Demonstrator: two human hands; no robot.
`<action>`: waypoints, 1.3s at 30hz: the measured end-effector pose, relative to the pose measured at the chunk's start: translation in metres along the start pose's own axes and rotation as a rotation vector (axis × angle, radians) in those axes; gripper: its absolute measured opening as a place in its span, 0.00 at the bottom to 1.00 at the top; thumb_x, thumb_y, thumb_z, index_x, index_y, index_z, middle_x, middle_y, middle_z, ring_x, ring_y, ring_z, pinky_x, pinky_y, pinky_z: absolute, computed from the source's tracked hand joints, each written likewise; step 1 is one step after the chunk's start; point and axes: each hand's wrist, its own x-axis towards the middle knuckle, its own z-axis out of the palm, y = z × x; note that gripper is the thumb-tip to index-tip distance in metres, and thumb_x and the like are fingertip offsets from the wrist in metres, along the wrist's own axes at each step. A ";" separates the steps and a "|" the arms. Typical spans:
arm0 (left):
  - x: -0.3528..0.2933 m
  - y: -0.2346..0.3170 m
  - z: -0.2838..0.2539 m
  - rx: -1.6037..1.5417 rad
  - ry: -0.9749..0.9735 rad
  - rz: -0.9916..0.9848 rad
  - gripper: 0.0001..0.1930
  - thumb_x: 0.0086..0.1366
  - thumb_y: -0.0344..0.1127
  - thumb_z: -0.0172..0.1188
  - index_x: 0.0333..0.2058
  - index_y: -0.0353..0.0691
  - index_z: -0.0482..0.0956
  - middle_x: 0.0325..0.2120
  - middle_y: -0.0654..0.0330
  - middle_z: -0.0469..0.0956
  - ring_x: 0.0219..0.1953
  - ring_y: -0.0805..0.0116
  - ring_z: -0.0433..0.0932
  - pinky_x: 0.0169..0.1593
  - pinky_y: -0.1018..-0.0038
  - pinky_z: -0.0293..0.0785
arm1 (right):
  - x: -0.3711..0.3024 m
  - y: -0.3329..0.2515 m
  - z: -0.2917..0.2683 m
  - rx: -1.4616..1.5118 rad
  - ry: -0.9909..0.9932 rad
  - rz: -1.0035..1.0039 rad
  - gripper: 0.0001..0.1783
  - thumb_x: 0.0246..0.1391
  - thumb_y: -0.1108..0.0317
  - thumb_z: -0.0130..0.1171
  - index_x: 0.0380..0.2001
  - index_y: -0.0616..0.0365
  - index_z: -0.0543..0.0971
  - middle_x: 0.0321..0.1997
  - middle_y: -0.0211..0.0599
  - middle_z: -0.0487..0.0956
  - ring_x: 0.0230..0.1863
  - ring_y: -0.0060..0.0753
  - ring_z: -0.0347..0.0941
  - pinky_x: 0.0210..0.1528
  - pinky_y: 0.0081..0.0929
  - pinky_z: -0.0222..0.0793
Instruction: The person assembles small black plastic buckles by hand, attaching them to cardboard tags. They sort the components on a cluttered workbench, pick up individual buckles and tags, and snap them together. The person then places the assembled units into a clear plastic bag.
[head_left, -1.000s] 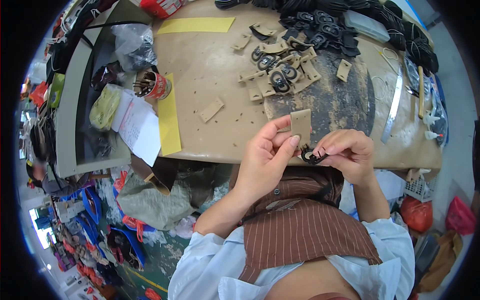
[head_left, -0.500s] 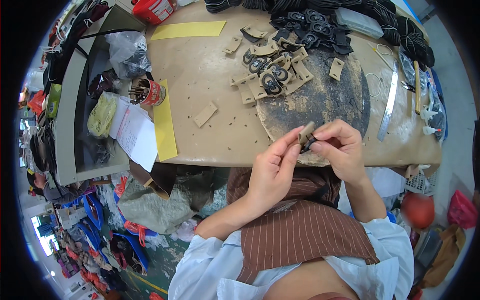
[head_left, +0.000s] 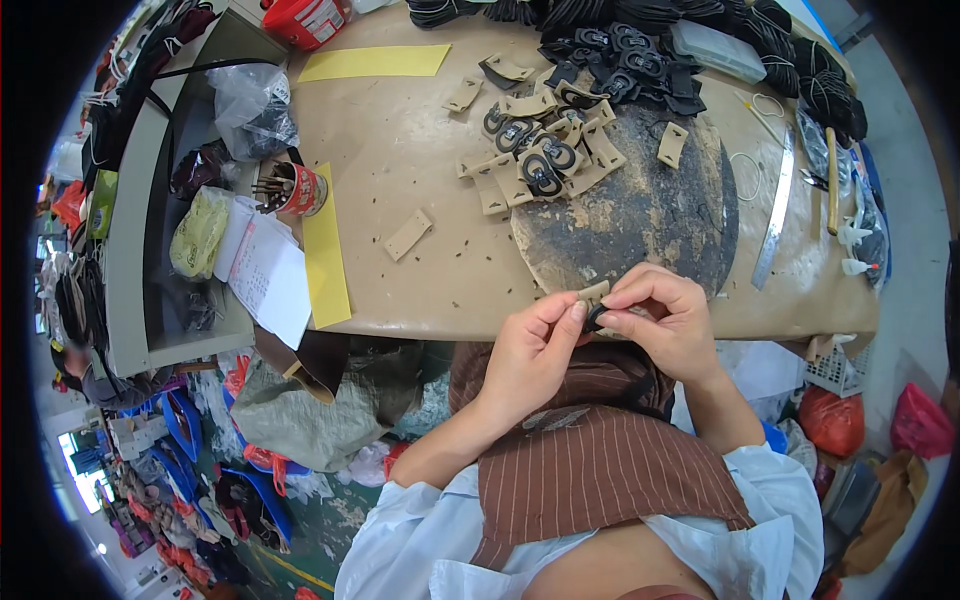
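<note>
grip clamped: left hand (head_left: pixel 530 350) and right hand (head_left: pixel 662 318) pinch a tan strap (head_left: pixel 594 292) and black ring (head_left: pixel 596 318) by the bench's (head_left: pixel 430 318) front edge; apart a second ago, the pieces now seem to meet.

The left hand (head_left: pixel 535 350) and right hand (head_left: pixel 665 318) partly cover the tan strip (head_left: pixel 594 291) and black fitting (head_left: pixel 595 318), the upper edge truncates the black cord bundles (head_left: pixel 510 9), and dark specks (head_left: pixel 457 305) are too small to identify.
</note>
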 end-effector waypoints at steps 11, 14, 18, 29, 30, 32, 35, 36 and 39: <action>-0.007 0.000 -0.003 0.266 -0.058 0.047 0.13 0.65 0.27 0.55 0.47 0.32 0.75 0.37 0.63 0.79 0.39 0.78 0.76 0.44 0.80 0.73 | 0.002 -0.007 0.004 0.309 0.044 0.291 0.13 0.44 0.80 0.63 0.36 0.61 0.79 0.33 0.27 0.72 0.34 0.15 0.68 0.36 0.17 0.66; -0.004 -0.009 -0.012 0.336 -0.089 0.038 0.11 0.62 0.25 0.57 0.44 0.32 0.77 0.36 0.62 0.80 0.39 0.78 0.76 0.44 0.80 0.73 | 0.004 -0.007 -0.006 0.022 -0.150 0.187 0.11 0.46 0.78 0.63 0.36 0.61 0.80 0.32 0.26 0.71 0.34 0.16 0.67 0.35 0.15 0.63; 0.007 -0.009 -0.022 0.667 -0.107 0.414 0.12 0.60 0.26 0.60 0.43 0.34 0.78 0.37 0.55 0.80 0.41 0.72 0.79 0.45 0.76 0.73 | 0.006 0.002 -0.003 0.062 -0.169 0.102 0.09 0.46 0.74 0.64 0.34 0.61 0.81 0.34 0.27 0.73 0.34 0.18 0.68 0.35 0.17 0.63; 0.018 0.005 -0.004 -0.489 0.061 -0.043 0.12 0.63 0.25 0.56 0.46 0.36 0.71 0.38 0.61 0.75 0.41 0.74 0.76 0.46 0.77 0.75 | 0.019 -0.007 0.005 0.439 0.123 0.191 0.14 0.54 0.72 0.59 0.43 0.63 0.75 0.34 0.27 0.76 0.37 0.17 0.71 0.42 0.17 0.68; 0.019 0.006 -0.001 -0.554 0.047 -0.055 0.10 0.64 0.25 0.55 0.44 0.36 0.71 0.39 0.61 0.75 0.41 0.75 0.76 0.46 0.77 0.75 | 0.016 -0.003 -0.002 0.434 0.019 0.234 0.12 0.55 0.74 0.57 0.43 0.63 0.74 0.33 0.27 0.75 0.35 0.16 0.71 0.40 0.15 0.67; 0.021 0.011 0.002 -0.596 0.029 -0.070 0.07 0.63 0.25 0.56 0.40 0.35 0.71 0.38 0.61 0.75 0.40 0.76 0.75 0.46 0.78 0.75 | 0.012 0.004 -0.009 0.454 0.005 0.228 0.12 0.55 0.74 0.58 0.43 0.63 0.74 0.33 0.27 0.76 0.33 0.15 0.70 0.38 0.14 0.68; 0.024 0.004 -0.006 -0.298 -0.046 0.117 0.09 0.63 0.25 0.57 0.42 0.34 0.71 0.36 0.61 0.77 0.38 0.77 0.76 0.45 0.79 0.73 | 0.010 0.001 -0.011 0.433 0.009 0.236 0.11 0.55 0.74 0.58 0.42 0.63 0.75 0.33 0.27 0.76 0.30 0.14 0.70 0.34 0.14 0.67; 0.024 0.006 -0.005 -0.278 -0.016 0.107 0.09 0.62 0.25 0.58 0.41 0.34 0.72 0.34 0.61 0.77 0.37 0.77 0.76 0.45 0.80 0.73 | 0.010 0.000 -0.012 0.419 0.015 0.238 0.11 0.54 0.74 0.58 0.41 0.63 0.75 0.33 0.28 0.76 0.30 0.14 0.70 0.33 0.14 0.67; 0.022 0.013 0.000 -0.201 0.077 0.107 0.09 0.62 0.26 0.59 0.40 0.34 0.73 0.32 0.62 0.78 0.35 0.78 0.76 0.43 0.81 0.72 | 0.010 0.004 -0.007 0.421 0.113 0.160 0.09 0.54 0.73 0.59 0.39 0.63 0.75 0.32 0.27 0.76 0.29 0.14 0.69 0.32 0.14 0.66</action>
